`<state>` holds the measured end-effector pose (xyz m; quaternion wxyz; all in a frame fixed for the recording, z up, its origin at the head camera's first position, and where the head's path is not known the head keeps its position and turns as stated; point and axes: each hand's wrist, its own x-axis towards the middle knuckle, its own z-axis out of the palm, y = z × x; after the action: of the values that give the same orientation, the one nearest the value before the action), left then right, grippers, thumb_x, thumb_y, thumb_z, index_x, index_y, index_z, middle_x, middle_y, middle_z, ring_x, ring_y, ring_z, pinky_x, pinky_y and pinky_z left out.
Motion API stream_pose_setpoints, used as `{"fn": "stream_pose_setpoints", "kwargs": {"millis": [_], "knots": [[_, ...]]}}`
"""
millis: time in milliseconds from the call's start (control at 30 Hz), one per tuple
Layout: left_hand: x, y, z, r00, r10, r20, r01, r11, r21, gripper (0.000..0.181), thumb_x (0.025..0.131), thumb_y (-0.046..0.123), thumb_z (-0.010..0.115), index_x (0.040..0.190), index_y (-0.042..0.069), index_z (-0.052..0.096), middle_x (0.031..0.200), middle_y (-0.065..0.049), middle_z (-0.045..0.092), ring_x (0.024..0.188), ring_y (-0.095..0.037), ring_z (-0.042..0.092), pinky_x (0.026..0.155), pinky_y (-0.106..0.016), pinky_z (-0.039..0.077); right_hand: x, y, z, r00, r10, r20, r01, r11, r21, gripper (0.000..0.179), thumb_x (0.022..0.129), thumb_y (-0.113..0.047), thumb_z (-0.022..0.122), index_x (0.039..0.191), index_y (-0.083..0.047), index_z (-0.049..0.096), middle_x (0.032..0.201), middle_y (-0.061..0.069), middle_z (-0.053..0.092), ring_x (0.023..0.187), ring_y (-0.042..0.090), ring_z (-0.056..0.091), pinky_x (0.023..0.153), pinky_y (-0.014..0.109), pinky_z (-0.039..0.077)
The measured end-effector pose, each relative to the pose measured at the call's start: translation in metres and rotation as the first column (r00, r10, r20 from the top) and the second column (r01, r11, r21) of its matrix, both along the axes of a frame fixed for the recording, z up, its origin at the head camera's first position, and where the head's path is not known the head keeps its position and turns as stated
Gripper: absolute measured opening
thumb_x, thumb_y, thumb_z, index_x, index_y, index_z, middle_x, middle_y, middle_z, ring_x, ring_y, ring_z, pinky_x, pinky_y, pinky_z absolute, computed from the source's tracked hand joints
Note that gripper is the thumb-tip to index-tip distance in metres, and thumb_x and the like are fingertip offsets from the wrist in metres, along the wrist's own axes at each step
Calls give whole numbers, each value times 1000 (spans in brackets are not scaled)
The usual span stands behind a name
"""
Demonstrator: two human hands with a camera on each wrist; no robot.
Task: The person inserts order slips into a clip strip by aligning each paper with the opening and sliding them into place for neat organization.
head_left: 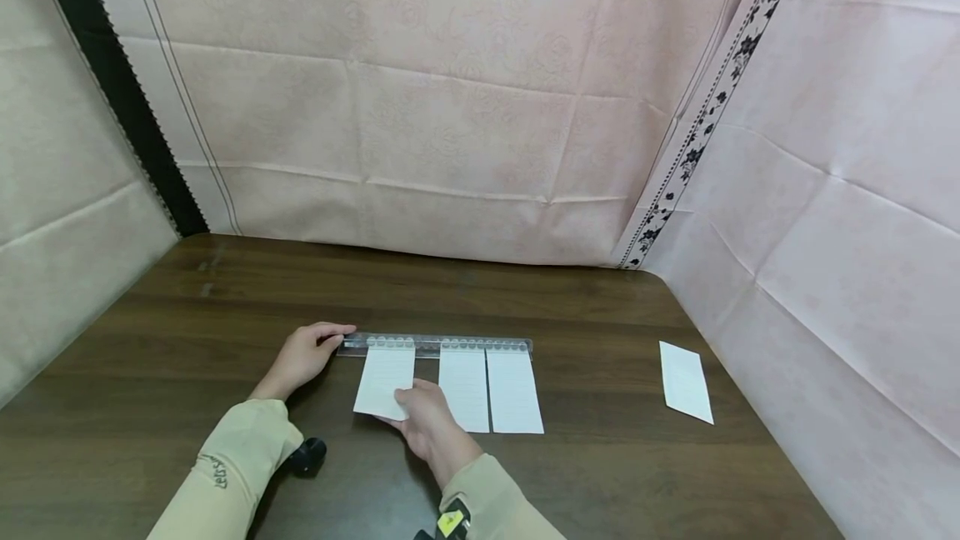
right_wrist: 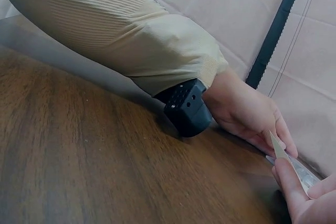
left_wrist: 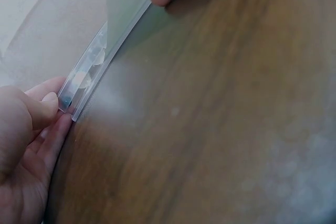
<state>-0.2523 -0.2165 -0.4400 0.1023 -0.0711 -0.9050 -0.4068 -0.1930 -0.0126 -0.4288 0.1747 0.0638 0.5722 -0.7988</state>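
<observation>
A clear plastic strip [head_left: 427, 351] lies crosswise on the table, with rounded clear shapes along it. My left hand [head_left: 298, 361] pinches its left end between thumb and fingers, seen closely in the left wrist view [left_wrist: 23, 140]. My right hand [head_left: 433, 425] holds a white card [head_left: 384, 380] by its lower right corner, thumb on top and fingers beneath. That card's top edge meets the strip near its left end; whether it sits inside is unclear. Two more white cards, a middle one [head_left: 463, 392] and a right one [head_left: 515, 392], hang side by side from the strip.
Apart from the others, a loose white card [head_left: 686, 382] lies near the right edge of the brown wooden table [head_left: 585, 315]. Pale cloth [head_left: 465, 123] encloses the back and sides. A black wrist camera [head_left: 307, 457] sits under the left sleeve.
</observation>
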Motion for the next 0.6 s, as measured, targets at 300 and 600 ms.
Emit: {"fn": "stream_pose_setpoints", "kwargs": {"millis": [300,600], "knots": [[0,0,-1,1000,1,15,-1,1000,0,25,95,6,52,116,3,66,118,-20,60,113,-39,51,92,-54,39,1,7,1,1000,-7,-4,7,1000,-1,35,93,8,37,125,21,35,110,24,56,106,33,56,85,43,49],[0,-1,-1,1000,-13,15,13,1000,5,26,96,7,51,117,3,65,119,-20,59,114,-39,50,92,-54,40,0,14,2,1000,11,4,-11,1000,14,36,94,7,35,127,21,33,113,23,54,110,32,54,87,41,49]]}}
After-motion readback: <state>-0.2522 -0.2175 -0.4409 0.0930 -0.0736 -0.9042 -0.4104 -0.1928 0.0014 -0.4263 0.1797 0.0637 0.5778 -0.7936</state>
